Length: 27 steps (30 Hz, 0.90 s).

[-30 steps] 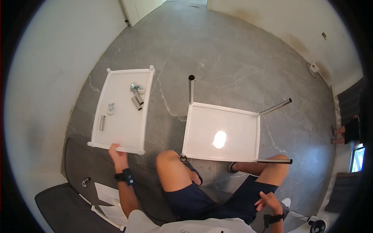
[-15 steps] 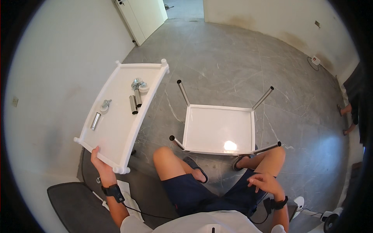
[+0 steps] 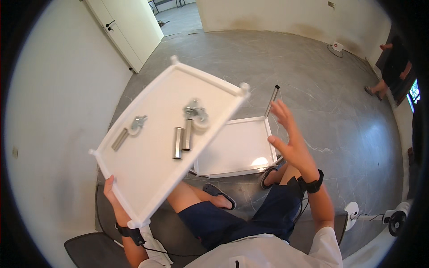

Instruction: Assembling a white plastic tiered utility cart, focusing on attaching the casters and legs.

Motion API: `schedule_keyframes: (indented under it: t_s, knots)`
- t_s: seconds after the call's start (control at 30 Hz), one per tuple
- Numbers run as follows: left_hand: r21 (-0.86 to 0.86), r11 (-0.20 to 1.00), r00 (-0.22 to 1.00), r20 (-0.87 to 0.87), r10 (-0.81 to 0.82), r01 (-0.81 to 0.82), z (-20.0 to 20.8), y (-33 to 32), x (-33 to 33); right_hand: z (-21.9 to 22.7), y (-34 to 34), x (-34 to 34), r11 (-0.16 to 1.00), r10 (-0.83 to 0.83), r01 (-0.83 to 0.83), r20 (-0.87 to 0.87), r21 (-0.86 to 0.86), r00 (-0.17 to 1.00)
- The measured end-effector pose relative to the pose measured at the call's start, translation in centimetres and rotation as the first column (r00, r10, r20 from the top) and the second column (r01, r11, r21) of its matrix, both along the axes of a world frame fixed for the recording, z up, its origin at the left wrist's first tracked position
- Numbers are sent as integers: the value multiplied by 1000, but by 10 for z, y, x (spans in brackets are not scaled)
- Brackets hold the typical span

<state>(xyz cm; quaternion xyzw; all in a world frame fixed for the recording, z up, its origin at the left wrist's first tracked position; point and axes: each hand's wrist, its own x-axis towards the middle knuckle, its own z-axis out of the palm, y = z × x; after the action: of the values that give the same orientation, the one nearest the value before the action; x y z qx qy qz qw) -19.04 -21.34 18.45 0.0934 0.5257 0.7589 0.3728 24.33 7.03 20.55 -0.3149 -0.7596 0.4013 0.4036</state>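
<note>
My left hand (image 3: 115, 196) grips the near left edge of a white plastic shelf tray (image 3: 149, 174), which is lifted and tilted. On it lie short chrome tubes (image 3: 178, 144) beside caster wheels (image 3: 195, 115). Another caster (image 3: 136, 125) and tube (image 3: 119, 139) rest toward its left side. My right hand (image 3: 292, 145) is raised, fingers spread and holding nothing, near the right side of a second white tray (image 3: 234, 147) on the floor. A chrome leg (image 3: 271, 102) stands up from that tray's far right corner; the lifted tray hides its left part.
A dark seat (image 3: 91, 250) lies at my lower left. At the lower right is a white fan (image 3: 397, 221) with a cable. Another person (image 3: 393, 67) stands at the far right. A white door (image 3: 125, 33) is open at the far left.
The lifted tray has swung right with the parts on it, now overlapping the floor tray. My right hand has risen from my lap and spread its fingers. The view has shifted.
</note>
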Motion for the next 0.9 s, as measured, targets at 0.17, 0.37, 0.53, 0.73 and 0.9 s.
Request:
schedule_keyframes:
  t_s: [0.17, 0.37, 0.53, 0.73, 0.9]
  knots:
    - [26, 994, 982, 151, -110, 108, 8, 46, 47, -12, 14, 14, 990, -60, 44, -119, -131, 991]
    - [0, 935, 886, 317, -337, 355, -12, 80, 35, -12, 9, 31, 890, -238, 199, -47, -410, 970]
    - [111, 909, 851, 321, -416, 402, -1, 96, 39, -33, 1, 55, 827, -386, 299, -95, -476, 917]
    - [323, 858, 814, 306, -493, 399, -23, 109, 20, -41, 1, 61, 783, -495, 377, -127, -495, 860]
    - [150, 933, 939, -164, -302, 326, -54, 67, -2, -39, -10, 55, 830, -508, 475, -43, -293, 860]
